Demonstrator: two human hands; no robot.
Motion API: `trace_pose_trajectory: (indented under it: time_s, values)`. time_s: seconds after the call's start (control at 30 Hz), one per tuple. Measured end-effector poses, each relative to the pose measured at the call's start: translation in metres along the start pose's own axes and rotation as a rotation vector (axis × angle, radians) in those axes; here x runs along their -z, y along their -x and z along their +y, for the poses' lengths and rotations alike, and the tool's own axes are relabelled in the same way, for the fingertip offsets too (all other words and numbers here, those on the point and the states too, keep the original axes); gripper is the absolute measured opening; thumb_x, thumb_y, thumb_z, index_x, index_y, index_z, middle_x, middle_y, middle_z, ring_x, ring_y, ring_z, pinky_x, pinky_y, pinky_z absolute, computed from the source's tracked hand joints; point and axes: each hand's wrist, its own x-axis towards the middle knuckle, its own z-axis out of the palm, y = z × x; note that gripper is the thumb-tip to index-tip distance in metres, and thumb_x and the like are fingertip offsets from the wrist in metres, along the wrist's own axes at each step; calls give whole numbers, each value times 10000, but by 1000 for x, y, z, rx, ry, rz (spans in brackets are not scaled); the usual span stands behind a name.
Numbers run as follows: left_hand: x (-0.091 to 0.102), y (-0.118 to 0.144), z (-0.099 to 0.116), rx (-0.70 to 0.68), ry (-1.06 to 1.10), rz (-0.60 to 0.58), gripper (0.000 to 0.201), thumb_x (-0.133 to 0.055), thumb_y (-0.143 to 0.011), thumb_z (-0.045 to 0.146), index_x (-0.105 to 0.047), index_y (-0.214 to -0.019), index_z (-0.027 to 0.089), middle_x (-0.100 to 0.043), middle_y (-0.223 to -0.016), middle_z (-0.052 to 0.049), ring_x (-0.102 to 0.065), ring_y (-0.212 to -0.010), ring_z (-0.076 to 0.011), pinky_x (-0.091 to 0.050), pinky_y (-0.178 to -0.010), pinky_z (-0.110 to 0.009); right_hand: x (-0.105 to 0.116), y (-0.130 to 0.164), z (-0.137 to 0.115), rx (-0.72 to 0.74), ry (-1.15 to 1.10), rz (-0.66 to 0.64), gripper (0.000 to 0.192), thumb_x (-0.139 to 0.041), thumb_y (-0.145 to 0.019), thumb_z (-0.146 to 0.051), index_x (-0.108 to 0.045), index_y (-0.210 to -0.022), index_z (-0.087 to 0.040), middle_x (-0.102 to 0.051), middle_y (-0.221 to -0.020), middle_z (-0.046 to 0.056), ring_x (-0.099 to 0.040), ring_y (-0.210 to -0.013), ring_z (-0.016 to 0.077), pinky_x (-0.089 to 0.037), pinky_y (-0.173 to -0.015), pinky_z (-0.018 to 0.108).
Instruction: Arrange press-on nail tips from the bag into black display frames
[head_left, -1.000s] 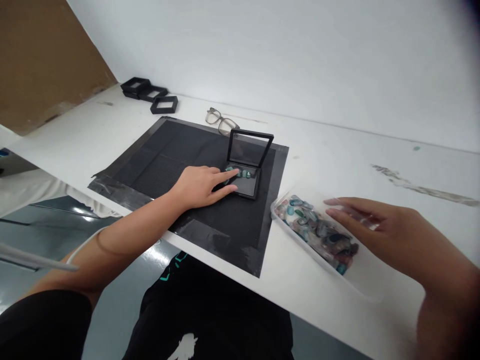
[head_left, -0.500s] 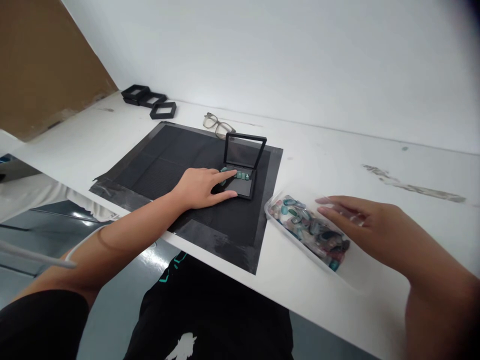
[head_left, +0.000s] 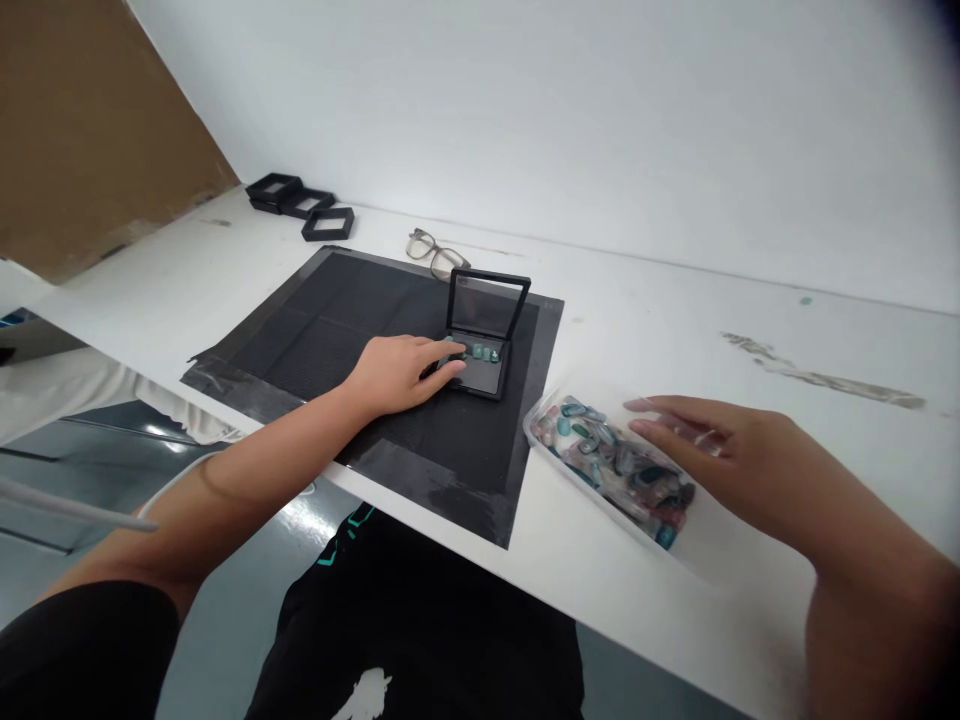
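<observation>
Head view: left hand [head_left: 394, 372], fingers curled onto small green stones [head_left: 480, 352] in open black case [head_left: 480, 345] on mat [head_left: 360, 330], right hand [head_left: 720, 450] spread flat over clear tray [head_left: 600, 460] — stones prob. light, hard, slick, so pinch by edges w/ fingertips.

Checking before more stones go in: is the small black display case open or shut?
Open: the display case lid stands raised, stones visible inside.
</observation>
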Motion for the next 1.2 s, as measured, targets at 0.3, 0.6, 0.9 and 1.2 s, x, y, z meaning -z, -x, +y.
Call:
trace_pose_trajectory:
  time_s: [0.3,0.6,0.9,1.2]
  values:
    - [8,-19,-5,153,171,-13,423,-631,-845,616,-734,-1136,326,-647,-659,51,-575,-583,-103,-336,-539,-222,0,0,-3,-17,-60,-20,579,-571,-742,-797,-776,-1064,-362,-784,-1013,11,-693,-774,259,-530,-698,409]
    - [3,-24,-7,193,236,23,391,-658,-824,614,-765,-1017,291,-621,-666,31,-558,-599,-114,-337,-550,-242,0,1,-5,-37,-45,-10,614,-565,-721,-814,-778,-1072,-357,-787,-943,13,-689,-699,243,-535,-639,393]
    - [3,-28,-9,164,261,-9,291,-619,-877,483,-780,-1066,331,-653,-638,34,-563,-579,-116,-344,-552,-241,-2,2,-4,-77,-71,-28,579,-566,-717,-810,-769,-1068,-397,-784,-1026,-28,-708,-760,256,-574,-652,406]
    - [6,-26,-13,121,207,45,370,-549,-916,434,-703,-1231,313,-690,-743,21,-613,-680,-128,-356,-590,-242,-5,4,4,-5,-15,7,575,-556,-751,-793,-780,-1070,-369,-789,-1012,7,-704,-648,248,-596,-593,401]
